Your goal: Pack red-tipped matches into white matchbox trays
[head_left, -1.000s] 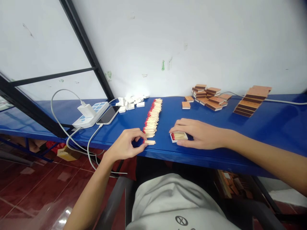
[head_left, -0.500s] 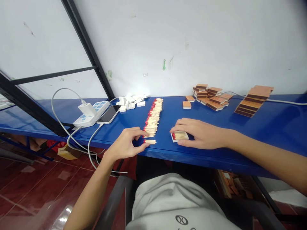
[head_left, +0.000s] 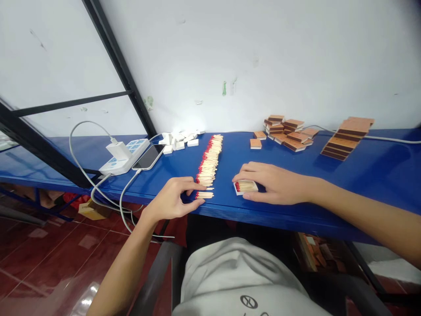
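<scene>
My left hand rests at the near end of a long row of red-headed matches. Its thumb and index finger are apart; the index fingertip touches a match just below the row, and the thumb is beside a small group of matches lying near the table edge. My right hand grips a white matchbox tray between thumb and fingers, and matches with red heads lie inside it. The hand partly covers the tray's far and right sides.
White empty trays lie by the wall. A phone and power strip with cables sit left. Matchbox sleeves, some with trays inside, form a pile, and a leaning stack stands farther right on the blue table.
My left index finger has drawn a match slightly away from the row's near end, toward the small group, leaving a narrow gap. My right hand and the tray have stayed in place.
</scene>
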Demonstrator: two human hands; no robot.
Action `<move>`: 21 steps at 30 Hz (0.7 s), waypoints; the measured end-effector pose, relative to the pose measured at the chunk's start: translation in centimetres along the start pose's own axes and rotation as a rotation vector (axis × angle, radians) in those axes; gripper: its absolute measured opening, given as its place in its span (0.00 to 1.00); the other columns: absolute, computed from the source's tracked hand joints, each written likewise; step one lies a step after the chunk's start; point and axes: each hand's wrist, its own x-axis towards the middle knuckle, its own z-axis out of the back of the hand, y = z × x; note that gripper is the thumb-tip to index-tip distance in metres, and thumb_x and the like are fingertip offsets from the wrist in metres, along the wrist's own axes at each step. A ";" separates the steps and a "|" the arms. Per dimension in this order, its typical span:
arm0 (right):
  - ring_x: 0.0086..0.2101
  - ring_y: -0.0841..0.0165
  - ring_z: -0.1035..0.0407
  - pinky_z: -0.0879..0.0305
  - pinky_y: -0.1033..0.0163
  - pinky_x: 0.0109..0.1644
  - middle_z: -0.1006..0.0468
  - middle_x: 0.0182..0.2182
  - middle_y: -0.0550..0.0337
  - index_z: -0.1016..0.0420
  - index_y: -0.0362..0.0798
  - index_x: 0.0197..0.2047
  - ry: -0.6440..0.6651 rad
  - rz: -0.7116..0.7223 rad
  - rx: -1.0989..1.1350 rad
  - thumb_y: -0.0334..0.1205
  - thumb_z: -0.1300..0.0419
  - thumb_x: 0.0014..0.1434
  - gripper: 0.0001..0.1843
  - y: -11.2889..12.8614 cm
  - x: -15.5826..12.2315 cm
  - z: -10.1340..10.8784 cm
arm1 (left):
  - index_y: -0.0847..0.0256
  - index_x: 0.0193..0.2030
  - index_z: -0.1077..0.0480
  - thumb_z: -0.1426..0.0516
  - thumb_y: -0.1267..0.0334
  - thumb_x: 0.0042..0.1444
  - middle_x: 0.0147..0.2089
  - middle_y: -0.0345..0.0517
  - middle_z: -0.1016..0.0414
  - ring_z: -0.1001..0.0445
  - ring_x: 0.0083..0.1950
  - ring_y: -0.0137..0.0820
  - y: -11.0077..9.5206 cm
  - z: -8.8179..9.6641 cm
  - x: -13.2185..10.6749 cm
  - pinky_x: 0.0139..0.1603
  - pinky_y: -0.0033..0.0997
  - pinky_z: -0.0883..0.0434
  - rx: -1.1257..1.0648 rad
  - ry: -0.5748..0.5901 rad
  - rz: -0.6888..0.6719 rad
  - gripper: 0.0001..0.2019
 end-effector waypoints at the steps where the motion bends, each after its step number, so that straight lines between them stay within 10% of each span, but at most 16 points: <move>1: 0.46 0.56 0.31 0.36 0.49 0.52 0.25 0.48 0.47 0.27 0.48 0.59 -0.001 0.001 0.000 0.56 0.47 0.68 0.26 0.0 0.0 0.0 | 0.55 0.51 0.21 0.39 0.57 0.61 0.29 0.38 0.33 0.35 0.30 0.26 0.0 0.0 0.0 0.35 0.27 0.38 -0.005 -0.002 0.000 0.13; 21: 0.46 0.57 0.32 0.36 0.49 0.53 0.26 0.48 0.49 0.28 0.48 0.58 0.017 -0.005 -0.018 0.55 0.47 0.68 0.24 -0.1 0.0 -0.1 | 0.60 0.49 0.22 0.40 0.60 0.60 0.28 0.36 0.34 0.37 0.28 0.25 -0.3 -0.1 0.1 0.32 0.26 0.40 0.036 -0.065 0.031 0.12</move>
